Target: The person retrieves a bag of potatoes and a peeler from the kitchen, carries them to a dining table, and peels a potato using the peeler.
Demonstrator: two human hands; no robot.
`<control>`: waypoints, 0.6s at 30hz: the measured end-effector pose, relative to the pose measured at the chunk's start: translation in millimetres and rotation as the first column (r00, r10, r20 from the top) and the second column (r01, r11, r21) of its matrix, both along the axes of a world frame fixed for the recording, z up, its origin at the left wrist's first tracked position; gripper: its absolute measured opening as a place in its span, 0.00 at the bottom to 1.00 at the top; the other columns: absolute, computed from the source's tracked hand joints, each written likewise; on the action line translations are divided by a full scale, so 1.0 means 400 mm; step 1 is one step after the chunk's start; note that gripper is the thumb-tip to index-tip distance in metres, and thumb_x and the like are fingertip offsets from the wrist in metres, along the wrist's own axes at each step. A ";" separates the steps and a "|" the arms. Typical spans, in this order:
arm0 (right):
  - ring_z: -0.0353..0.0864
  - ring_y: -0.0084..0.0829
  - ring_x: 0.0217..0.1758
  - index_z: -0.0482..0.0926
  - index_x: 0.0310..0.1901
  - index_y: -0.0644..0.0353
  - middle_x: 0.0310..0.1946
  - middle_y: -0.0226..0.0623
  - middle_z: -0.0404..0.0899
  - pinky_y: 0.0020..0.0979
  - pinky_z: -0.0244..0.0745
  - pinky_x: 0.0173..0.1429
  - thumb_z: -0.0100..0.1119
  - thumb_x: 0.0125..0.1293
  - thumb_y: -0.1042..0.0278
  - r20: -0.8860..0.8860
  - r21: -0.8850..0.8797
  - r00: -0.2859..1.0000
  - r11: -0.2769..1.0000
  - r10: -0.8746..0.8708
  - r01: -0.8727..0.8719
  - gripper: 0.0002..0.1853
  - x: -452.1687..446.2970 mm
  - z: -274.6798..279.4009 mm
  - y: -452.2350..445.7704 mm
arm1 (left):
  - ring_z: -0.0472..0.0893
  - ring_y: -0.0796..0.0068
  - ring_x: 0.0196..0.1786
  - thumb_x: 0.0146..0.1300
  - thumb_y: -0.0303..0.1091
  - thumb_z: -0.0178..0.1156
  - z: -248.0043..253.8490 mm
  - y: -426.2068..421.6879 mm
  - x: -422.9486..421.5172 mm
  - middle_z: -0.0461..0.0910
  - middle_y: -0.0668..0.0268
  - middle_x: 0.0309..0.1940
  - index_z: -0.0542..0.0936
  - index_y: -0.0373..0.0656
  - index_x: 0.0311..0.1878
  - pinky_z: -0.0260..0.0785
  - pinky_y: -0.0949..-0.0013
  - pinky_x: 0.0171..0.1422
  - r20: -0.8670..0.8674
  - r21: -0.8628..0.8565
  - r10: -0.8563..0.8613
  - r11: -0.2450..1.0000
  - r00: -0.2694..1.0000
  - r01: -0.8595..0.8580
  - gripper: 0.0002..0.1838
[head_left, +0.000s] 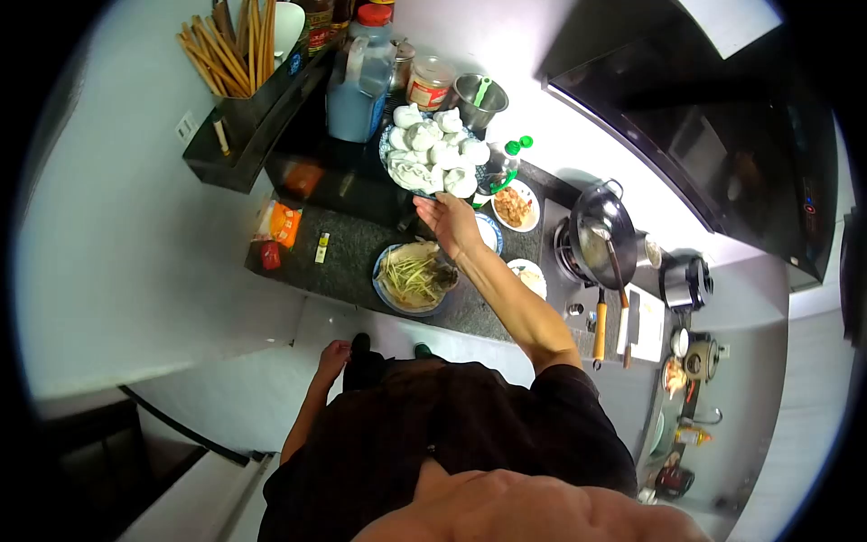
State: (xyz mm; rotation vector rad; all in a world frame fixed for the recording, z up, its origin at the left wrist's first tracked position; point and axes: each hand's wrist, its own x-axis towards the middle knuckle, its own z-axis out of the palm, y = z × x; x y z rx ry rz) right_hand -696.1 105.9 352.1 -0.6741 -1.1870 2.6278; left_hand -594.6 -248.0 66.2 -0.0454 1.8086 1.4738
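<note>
My right hand point(446, 222) reaches across the counter to the near rim of a blue-patterned plate point(386, 170). Its fingers are stretched and look apart at the rim; whether they bear any of the plate's weight I cannot tell. White twisted buns point(424, 137) are heaped on that plate. Below the hand is a blue-rimmed bowl point(381, 291) with green-yellow strips point(411, 274) and something pale and flat. My left hand point(334, 359) hangs low beside my body, away from the counter, fingers loosely curled, with nothing visible in it.
A blue jug point(355, 99), a jar point(431, 84) and a metal pot point(480, 101) stand behind the plate. A dish of brown food point(515, 207) lies to the right. Further right, a wok point(601, 226) sits on the stove under a range hood point(695, 117). Chopsticks point(237, 54) fill a dark holder.
</note>
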 end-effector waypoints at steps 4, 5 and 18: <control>0.81 0.41 0.48 0.66 0.47 0.74 0.46 0.57 0.77 0.36 0.80 0.50 0.48 0.70 0.69 -0.002 -0.010 1.000 1.000 -0.022 0.022 0.14 -0.020 -0.004 -0.059 | 0.80 0.74 0.33 0.61 0.31 0.55 -0.043 -0.062 -0.065 0.81 0.64 0.34 0.77 0.38 0.50 0.72 0.71 0.39 0.050 -0.011 -0.127 0.992 0.991 0.128 0.14; 0.81 0.41 0.48 0.66 0.47 0.74 0.46 0.57 0.77 0.36 0.80 0.50 0.48 0.70 0.69 0.002 -0.004 0.999 0.999 -0.042 0.042 0.14 -0.027 0.001 -0.061 | 0.80 0.76 0.33 0.62 0.33 0.55 -0.056 -0.066 -0.083 0.81 0.65 0.36 0.77 0.41 0.51 0.71 0.73 0.37 0.047 -0.014 -0.152 0.988 0.987 0.153 0.15; 0.82 0.29 0.44 0.68 0.54 0.64 0.46 0.42 0.80 0.27 0.79 0.47 0.54 0.68 0.68 0.350 0.047 0.823 0.869 0.446 -0.492 0.16 0.358 -0.094 -0.130 | 0.79 0.77 0.33 0.65 0.32 0.53 -0.166 -0.012 -0.112 0.80 0.65 0.37 0.76 0.41 0.53 0.69 0.72 0.34 0.102 -0.005 -0.484 0.874 0.869 0.486 0.14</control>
